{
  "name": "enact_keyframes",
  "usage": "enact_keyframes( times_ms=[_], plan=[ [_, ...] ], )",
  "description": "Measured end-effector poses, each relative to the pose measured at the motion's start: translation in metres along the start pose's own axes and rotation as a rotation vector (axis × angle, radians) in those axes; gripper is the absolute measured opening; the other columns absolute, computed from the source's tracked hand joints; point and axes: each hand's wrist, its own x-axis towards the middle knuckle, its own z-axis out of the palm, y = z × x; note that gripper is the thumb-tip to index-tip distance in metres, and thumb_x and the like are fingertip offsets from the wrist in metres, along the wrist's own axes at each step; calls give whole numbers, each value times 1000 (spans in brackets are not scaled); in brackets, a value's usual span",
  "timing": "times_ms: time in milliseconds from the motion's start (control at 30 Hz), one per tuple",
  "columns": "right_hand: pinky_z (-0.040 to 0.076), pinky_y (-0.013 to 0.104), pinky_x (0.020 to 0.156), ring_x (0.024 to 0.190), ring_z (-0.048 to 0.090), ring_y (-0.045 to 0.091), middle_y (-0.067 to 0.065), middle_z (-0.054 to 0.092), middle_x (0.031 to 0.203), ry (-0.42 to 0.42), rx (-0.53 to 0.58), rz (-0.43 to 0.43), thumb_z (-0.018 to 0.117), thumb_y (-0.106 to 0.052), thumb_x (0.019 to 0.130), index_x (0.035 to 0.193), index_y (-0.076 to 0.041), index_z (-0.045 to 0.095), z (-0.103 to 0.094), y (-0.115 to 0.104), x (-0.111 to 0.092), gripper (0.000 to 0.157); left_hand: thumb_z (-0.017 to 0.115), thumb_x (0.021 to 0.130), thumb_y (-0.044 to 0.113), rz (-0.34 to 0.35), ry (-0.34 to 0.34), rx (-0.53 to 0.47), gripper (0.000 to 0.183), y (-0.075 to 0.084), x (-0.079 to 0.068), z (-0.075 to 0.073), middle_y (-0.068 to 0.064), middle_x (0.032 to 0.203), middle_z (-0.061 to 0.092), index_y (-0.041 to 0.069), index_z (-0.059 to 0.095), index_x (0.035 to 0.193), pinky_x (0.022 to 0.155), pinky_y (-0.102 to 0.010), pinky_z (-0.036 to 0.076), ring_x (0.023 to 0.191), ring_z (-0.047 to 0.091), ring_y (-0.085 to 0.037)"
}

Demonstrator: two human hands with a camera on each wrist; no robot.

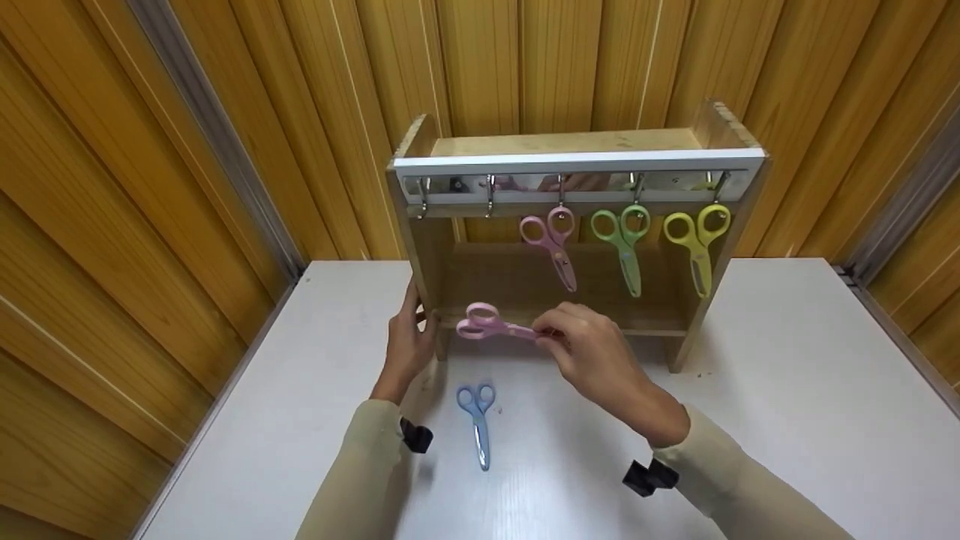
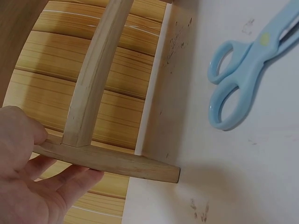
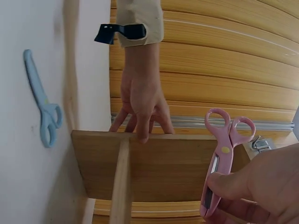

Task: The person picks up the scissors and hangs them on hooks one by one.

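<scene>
A pair of pink scissors [image 1: 484,321] is pinched by the blade end in my right hand [image 1: 596,352], handles pointing left, in front of the wooden rack [image 1: 420,247]. My left hand [image 1: 409,341] grips the rack's left side panel [image 2: 112,158], thumb on one face and fingers on the other. Blue scissors [image 1: 478,427] lie on the white table in front of the rack, handles toward it. From the rack's hooks hang another pink pair of scissors [image 1: 555,244], a green pair [image 1: 625,244] and a yellow pair [image 1: 697,244].
The two left hooks, a left hook [image 1: 423,199] and its neighbour [image 1: 490,196], hold nothing. A metal strip [image 1: 667,181] carries the hooks under the rack's top shelf. Wood-patterned walls [image 1: 480,67] stand behind and beside the white table [image 1: 322,375].
</scene>
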Motion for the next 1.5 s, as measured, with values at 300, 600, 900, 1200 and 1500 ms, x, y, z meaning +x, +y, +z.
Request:
enact_keyframes(
  times_ms=[300,600,900,1200,1500],
  plan=[
    [60,27,65,75,61,12,1,69,87,128,182,3,82,-1,85,95,-6,77,3,-8,18,13,56,102,0,24,8,20,75,0,0,0,-13,159,44,16,19,166,104,-41,55,136,54,-31],
    [60,30,65,75,61,14,0,70,89,207,313,94,80,-7,89,101,-8,78,10,-14,33,12,59,102,1,-14,13,29,79,2,0,2,-8,160,43,21,17,166,104,-43,55,136,55,-31],
    [61,31,69,77,64,16,1,74,93,268,377,153,79,-12,92,104,-7,78,17,-18,41,14,58,102,0,11,15,13,80,1,0,3,-7,160,44,24,17,166,103,-44,55,135,56,-32],
    [57,25,66,74,64,14,1,75,89,310,359,194,82,-13,89,102,-6,79,23,-17,46,15,58,103,3,-5,13,49,77,1,0,3,-9,160,43,19,17,166,102,-42,56,131,58,-35],
    [61,33,68,75,66,17,2,76,90,318,351,204,82,-13,89,102,-6,79,30,-15,46,15,59,103,4,-19,16,49,80,1,0,3,-5,162,41,24,15,166,104,-43,55,134,56,-32]
  ],
)
